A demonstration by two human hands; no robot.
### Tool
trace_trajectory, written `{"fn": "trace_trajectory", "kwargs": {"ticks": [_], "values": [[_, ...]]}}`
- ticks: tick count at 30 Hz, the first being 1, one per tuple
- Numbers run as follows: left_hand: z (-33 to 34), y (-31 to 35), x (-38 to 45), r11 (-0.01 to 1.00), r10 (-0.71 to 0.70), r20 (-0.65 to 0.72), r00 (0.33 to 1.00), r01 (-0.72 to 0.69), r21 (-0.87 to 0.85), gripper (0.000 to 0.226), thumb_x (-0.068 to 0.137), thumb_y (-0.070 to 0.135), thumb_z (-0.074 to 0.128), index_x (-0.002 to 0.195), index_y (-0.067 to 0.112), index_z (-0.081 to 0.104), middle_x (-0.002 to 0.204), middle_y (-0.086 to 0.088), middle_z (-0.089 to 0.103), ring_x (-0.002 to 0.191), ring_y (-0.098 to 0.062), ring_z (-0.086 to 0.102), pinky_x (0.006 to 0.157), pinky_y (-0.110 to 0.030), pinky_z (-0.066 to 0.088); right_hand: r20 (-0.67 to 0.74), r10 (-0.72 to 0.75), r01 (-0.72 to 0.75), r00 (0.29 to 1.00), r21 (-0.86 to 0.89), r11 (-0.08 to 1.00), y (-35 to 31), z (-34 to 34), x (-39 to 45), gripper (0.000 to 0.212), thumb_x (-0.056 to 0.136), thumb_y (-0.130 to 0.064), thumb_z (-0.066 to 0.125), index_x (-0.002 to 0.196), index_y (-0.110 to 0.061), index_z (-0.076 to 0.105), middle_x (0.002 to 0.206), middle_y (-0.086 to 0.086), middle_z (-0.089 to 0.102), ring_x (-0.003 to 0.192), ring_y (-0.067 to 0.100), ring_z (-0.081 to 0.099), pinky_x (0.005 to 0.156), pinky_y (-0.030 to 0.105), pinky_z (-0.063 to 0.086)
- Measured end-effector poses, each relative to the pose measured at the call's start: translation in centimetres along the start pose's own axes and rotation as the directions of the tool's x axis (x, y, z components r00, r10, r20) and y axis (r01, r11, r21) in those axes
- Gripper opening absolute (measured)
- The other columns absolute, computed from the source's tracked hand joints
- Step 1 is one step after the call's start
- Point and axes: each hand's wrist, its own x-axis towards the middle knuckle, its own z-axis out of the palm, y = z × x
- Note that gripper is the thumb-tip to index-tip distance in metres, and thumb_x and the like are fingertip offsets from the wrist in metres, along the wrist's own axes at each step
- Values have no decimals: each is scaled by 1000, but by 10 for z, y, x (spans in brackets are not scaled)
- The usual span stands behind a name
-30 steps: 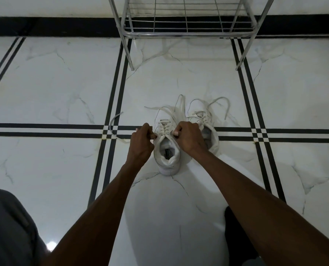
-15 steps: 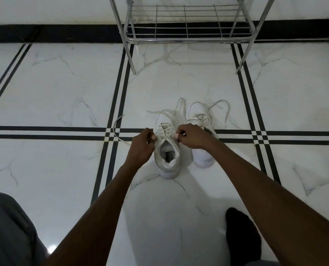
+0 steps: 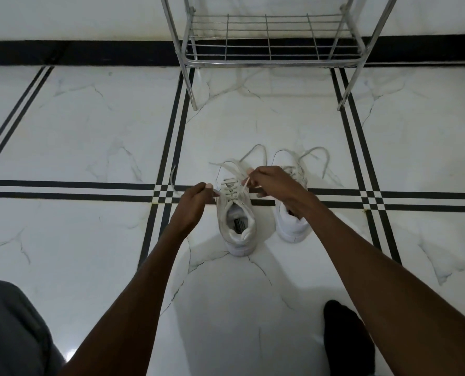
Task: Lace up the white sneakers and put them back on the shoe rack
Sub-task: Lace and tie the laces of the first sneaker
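Note:
Two white sneakers stand side by side on the marble floor, toes pointing away from me. The left sneaker (image 3: 236,226) has its lace partly threaded. My left hand (image 3: 196,204) pinches one lace end at the shoe's left side. My right hand (image 3: 274,183) pinches the other lace end, lifted up and to the right over the eyelets. My right forearm covers much of the right sneaker (image 3: 293,226), whose loose laces (image 3: 315,158) trail on the floor beyond it. The metal shoe rack (image 3: 272,59) stands against the wall straight ahead, its bottom shelf bare.
The floor (image 3: 90,131) is white marble tile with black stripe bands. A black baseboard runs along the far wall. My grey-clad knee (image 3: 8,329) is at bottom left and a dark-socked foot (image 3: 345,337) at bottom right.
My right hand has risen and moved away from the shoe opening toward the toe, drawing its lace end out. The left hand has stayed at the shoe's left side. The camera tilted, so the rack shows more.

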Motion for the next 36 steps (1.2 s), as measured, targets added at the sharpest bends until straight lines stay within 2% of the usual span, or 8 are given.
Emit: {"fn": "trace_trajectory", "kwargs": {"ticks": [2,6,16,20,24,28,33,36], "values": [[-1,11,2,993,-1,-8,1000,0,-117,46,106,27,39,81,26,77,111,-6,78,105,-18,68,86,-36,41,18,-25,21,1000,199,980,-12,2,0,38,103,-33,50,99,-2,70,112,7,77,108,20,69,78,32,54],[7,18,10,968,-14,-8,1000,11,-251,40,106,30,35,80,12,60,105,-16,78,98,-27,66,82,-42,41,85,-82,45,993,366,930,-20,13,1,29,102,-37,50,101,-9,60,104,13,77,95,23,71,67,31,50],[24,8,15,971,76,-18,997,-78,-226,21,108,20,45,117,13,63,89,2,67,84,-15,60,80,-31,51,5,-134,134,991,32,990,-4,21,8,43,102,-1,46,140,-19,56,100,11,69,74,16,61,51,12,44],[26,7,17,983,148,9,989,-146,-111,24,109,21,42,127,20,58,108,-14,71,95,-28,67,83,-35,56,8,-146,146,989,-49,988,-3,20,9,44,100,1,48,139,-18,49,103,13,76,76,9,67,59,19,48],[26,6,19,966,249,25,968,-251,68,32,108,6,39,135,16,52,95,2,66,79,3,65,74,-17,54,-87,-79,85,993,63,994,-1,25,15,22,97,-11,61,116,-10,49,97,9,80,76,12,70,64,25,51],[25,6,21,930,314,51,948,-318,186,43,103,-6,39,141,14,48,90,2,63,76,7,64,70,-9,50,-100,-24,33,995,85,996,1,27,22,6,84,-12,77,90,-12,75,92,12,79,81,22,74,66,29,57],[26,7,25,901,367,38,929,-366,233,34,101,-3,48,130,14,49,97,-12,73,74,-13,70,63,-15,53,65,-137,124,988,174,977,9,21,21,17,90,-1,69,105,-1,77,101,25,76,87,27,74,84,33,62],[26,8,29,900,373,40,927,-372,229,39,99,-2,52,132,17,47,95,-9,76,73,-19,74,66,-32,62,64,-169,153,984,204,967,9,20,18,26,86,-16,78,106,0,77,98,23,77,94,34,76,88,37,62]]}}
